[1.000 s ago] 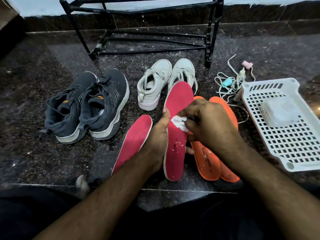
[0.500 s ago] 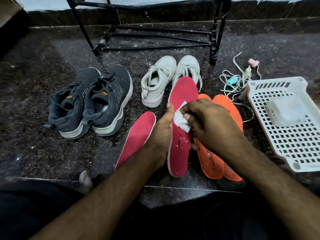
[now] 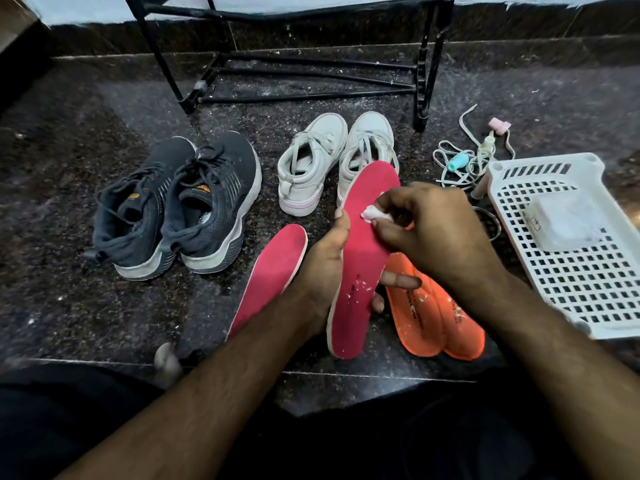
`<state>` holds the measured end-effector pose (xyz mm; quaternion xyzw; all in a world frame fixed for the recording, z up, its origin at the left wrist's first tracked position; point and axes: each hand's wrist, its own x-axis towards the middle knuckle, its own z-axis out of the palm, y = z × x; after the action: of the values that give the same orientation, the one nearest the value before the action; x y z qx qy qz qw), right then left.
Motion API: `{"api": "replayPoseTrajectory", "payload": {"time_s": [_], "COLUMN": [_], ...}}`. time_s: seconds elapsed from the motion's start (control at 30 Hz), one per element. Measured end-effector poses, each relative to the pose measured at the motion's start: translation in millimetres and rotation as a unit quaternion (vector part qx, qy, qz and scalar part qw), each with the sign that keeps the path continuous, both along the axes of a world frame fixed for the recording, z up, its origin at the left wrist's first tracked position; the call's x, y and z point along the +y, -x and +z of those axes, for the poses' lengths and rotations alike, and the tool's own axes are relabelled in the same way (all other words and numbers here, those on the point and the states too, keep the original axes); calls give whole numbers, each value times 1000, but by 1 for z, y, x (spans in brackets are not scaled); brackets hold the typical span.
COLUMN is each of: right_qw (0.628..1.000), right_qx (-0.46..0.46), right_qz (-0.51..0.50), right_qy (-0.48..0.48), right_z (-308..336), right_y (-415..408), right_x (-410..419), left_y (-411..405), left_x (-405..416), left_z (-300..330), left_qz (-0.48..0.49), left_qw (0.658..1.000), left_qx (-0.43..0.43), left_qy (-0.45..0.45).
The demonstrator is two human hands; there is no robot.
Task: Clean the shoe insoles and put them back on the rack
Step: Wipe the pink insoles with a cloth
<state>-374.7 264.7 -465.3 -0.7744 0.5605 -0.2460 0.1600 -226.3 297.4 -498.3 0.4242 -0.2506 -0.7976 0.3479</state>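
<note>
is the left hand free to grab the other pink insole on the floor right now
Probably not yet: the left hand grips the raised pink insole that the right hand wipes. The other pink insole lies uncovered just beside it.

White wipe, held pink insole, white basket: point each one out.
white wipe (image 3: pixel 370 213), head view, on the crumpled wad pinched over the insole.
held pink insole (image 3: pixel 360 258), head view, on its bare middle.
white basket (image 3: pixel 588 292), head view, on its perforated floor.
</note>
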Motion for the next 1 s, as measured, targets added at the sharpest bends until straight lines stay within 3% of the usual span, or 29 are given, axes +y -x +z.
{"api": "replayPoseTrajectory", "payload": {"time_s": [0.2,0.37,0.53,0.63,0.8,1.0], "right_qw": [993,999,986,985,990,985], "right_qx": [-19,31,122,123,137,90], "right_qz": [105,14,112,117,44,140], "right_qy": [-56,-5,-6,-28,-3,-54], "right_z": [2,1,-3,2,-3,1], "right_y": [-20,0,-24,-16,-1,-15], "right_x": [25,6,30,26,11,26], "left_y": [-2,3,1,2,2,0], "left_x": [0,1,0,1,-1,-1], "left_z": [3,6,1,2,4,6], "left_qz": [28,7,57,64,36,62], "left_qw": [999,1000,997,997,999,998], "left_qx": [0,9,11,-4,0,7], "left_qy": [-16,2,-49,-33,-8,-26]}}
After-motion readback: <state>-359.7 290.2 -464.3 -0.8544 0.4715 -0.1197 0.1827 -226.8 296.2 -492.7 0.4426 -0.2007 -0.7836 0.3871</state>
